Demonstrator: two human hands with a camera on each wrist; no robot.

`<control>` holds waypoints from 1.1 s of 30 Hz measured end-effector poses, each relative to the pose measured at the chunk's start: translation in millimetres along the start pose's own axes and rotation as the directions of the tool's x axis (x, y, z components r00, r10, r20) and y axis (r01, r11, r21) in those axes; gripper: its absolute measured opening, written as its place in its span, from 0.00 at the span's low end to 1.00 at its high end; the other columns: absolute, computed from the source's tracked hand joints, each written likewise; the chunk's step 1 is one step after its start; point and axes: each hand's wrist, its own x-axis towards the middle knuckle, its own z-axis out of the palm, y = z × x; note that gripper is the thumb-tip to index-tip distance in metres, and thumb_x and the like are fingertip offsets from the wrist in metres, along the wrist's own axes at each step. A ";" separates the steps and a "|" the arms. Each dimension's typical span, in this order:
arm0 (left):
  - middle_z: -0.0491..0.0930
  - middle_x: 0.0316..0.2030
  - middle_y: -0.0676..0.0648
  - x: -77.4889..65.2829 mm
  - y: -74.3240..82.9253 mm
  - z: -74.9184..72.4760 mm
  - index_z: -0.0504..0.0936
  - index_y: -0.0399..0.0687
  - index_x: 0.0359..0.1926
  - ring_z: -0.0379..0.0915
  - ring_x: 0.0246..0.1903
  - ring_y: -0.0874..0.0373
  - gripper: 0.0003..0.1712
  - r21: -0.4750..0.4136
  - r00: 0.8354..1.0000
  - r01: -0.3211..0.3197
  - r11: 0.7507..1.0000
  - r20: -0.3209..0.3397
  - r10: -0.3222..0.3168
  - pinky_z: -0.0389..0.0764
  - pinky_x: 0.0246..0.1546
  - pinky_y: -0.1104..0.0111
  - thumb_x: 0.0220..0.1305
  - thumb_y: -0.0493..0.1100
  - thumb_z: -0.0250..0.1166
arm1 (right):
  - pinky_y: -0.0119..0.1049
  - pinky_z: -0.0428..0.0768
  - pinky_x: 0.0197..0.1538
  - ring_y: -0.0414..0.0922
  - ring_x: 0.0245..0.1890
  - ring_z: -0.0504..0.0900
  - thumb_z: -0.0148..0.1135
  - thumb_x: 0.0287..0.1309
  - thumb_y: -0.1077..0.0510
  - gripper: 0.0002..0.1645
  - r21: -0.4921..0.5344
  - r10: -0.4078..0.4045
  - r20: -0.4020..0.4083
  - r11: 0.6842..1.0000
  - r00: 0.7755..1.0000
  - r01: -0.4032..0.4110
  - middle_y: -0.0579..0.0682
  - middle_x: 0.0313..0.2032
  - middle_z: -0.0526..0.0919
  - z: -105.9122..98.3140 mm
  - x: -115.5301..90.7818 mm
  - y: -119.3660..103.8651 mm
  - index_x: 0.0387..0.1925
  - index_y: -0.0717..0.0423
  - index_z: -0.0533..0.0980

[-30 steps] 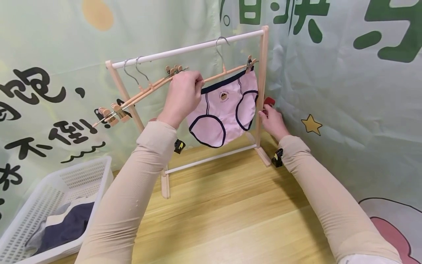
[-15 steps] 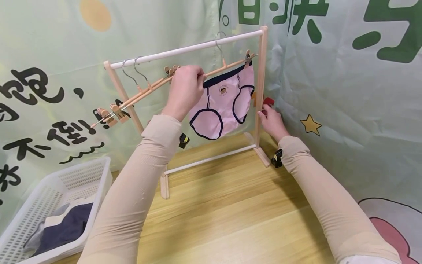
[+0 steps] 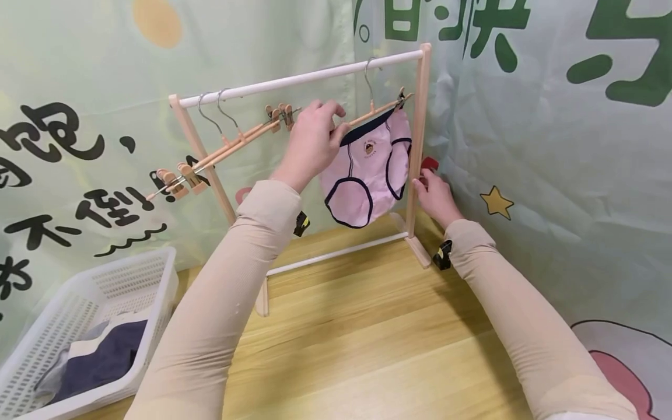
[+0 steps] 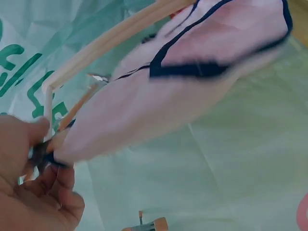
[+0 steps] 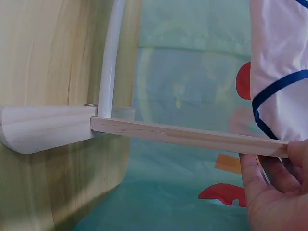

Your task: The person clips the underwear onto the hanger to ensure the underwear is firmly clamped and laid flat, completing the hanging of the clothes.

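Pink underpants (image 3: pixel 385 175) with navy trim hang from a clip hanger (image 3: pixel 362 118), its hook over the white rail (image 3: pixel 299 79) of a small wooden rack. At the hanger's left end my left hand (image 3: pixel 315 143) has thumb and fingers around a clip (image 4: pixel 41 156), by the navy waistband; the head view hides that clip behind the hand. A second clip (image 3: pixel 401 99) holds the waistband's right corner, close to the rack's right upright (image 5: pixel 192 138). My right hand (image 3: pixel 437 195) grips this upright low down, thumb on one side and fingers on the other.
Two more clip hangers (image 3: pixel 226 151) hang at the rail's left end, their clips sticking out forward. A white plastic basket (image 3: pixel 170 274) with folded dark and grey clothes stands at the left. Printed cloth walls (image 3: pixel 525 175) close off the back and right side.
My left hand has moved right with the hanger's end, and the hook has slid right along the rail. The underpants have shifted right and bunched slightly. My right hand stays on the upright.
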 end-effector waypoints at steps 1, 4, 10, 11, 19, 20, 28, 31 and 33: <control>0.80 0.50 0.41 -2.9 -1.2 -1.4 0.79 0.44 0.63 0.76 0.51 0.47 0.21 -0.019 1.000 -0.002 1.000 0.005 0.002 0.76 0.58 0.56 0.79 0.50 0.64 | 0.62 0.74 0.72 0.68 0.69 0.76 0.46 0.85 0.54 0.29 0.002 0.002 0.001 1.000 1.000 -0.002 0.74 0.67 0.77 0.6 0.1 -0.4 0.75 0.69 0.64; 0.78 0.51 0.40 -13.7 -5.1 -5.2 0.73 0.45 0.68 0.74 0.50 0.48 0.29 -0.086 1.000 -0.014 0.996 0.023 0.016 0.76 0.55 0.56 0.75 0.52 0.70 | 0.62 0.75 0.71 0.68 0.69 0.77 0.46 0.86 0.54 0.28 0.010 0.009 0.005 1.000 1.000 -0.009 0.73 0.68 0.77 1.0 0.2 -1.6 0.74 0.69 0.65; 0.82 0.43 0.41 -34.6 -11.5 -2.0 0.73 0.43 0.65 0.76 0.40 0.49 0.28 -0.158 1.000 -0.001 0.988 0.031 0.006 0.78 0.47 0.60 0.72 0.48 0.73 | 0.61 0.76 0.70 0.68 0.69 0.77 0.45 0.86 0.54 0.28 0.017 0.013 0.012 1.000 1.000 -0.013 0.73 0.68 0.76 1.2 1.2 -2.0 0.74 0.68 0.66; 0.82 0.41 0.42 -36.8 -12.1 -0.6 0.74 0.43 0.64 0.77 0.38 0.50 0.27 -0.161 1.000 0.002 0.987 0.025 0.002 0.78 0.46 0.61 0.72 0.48 0.73 | 0.61 0.76 0.70 0.68 0.69 0.77 0.45 0.86 0.54 0.28 0.019 0.014 0.012 1.000 1.000 -0.014 0.73 0.68 0.76 1.3 1.0 -1.9 0.74 0.68 0.65; 0.90 0.37 0.43 -42.8 -11.5 10.2 0.75 0.43 0.60 0.86 0.36 0.53 0.23 -0.222 1.000 0.017 0.975 -0.014 -0.021 0.84 0.43 0.62 0.71 0.41 0.73 | 0.62 0.76 0.69 0.68 0.68 0.78 0.46 0.86 0.54 0.27 0.025 0.011 0.000 1.000 1.000 -0.011 0.73 0.67 0.78 1.8 -0.4 -2.9 0.74 0.67 0.66; 0.90 0.37 0.43 -42.3 -11.2 11.7 0.75 0.42 0.60 0.87 0.36 0.53 0.22 -0.226 1.000 0.015 0.974 -0.019 -0.020 0.85 0.44 0.62 0.71 0.41 0.73 | 0.62 0.76 0.69 0.68 0.68 0.78 0.46 0.85 0.55 0.27 0.025 0.012 -0.002 1.000 1.000 -0.012 0.73 0.67 0.78 1.9 -0.5 -2.7 0.74 0.67 0.66; 0.90 0.41 0.42 -37.7 -5.4 18.1 0.75 0.40 0.61 0.88 0.40 0.53 0.22 -0.256 0.999 0.032 0.966 -0.020 -0.038 0.86 0.47 0.62 0.72 0.39 0.72 | 0.61 0.76 0.70 0.67 0.68 0.78 0.46 0.86 0.54 0.27 0.027 0.012 -0.002 1.000 1.000 -0.012 0.72 0.67 0.78 2.3 -0.3 -1.3 0.74 0.66 0.66; 0.90 0.42 0.41 -34.9 -2.9 20.0 0.75 0.40 0.62 0.88 0.42 0.52 0.22 -0.251 0.999 0.035 0.967 -0.021 -0.041 0.86 0.48 0.62 0.73 0.38 0.71 | 0.61 0.76 0.69 0.67 0.68 0.78 0.45 0.86 0.53 0.27 0.024 0.015 0.002 1.000 1.000 -0.015 0.72 0.67 0.78 2.3 -0.4 -0.3 0.75 0.65 0.66; 0.90 0.42 0.41 -33.3 -2.0 21.5 0.75 0.40 0.63 0.88 0.42 0.52 0.22 -0.252 0.999 0.036 0.967 -0.025 -0.044 0.86 0.49 0.63 0.73 0.38 0.70 | 0.62 0.76 0.69 0.68 0.68 0.78 0.45 0.86 0.53 0.28 0.020 0.016 0.005 1.000 1.000 -0.016 0.72 0.67 0.78 2.5 -0.1 0.2 0.75 0.66 0.66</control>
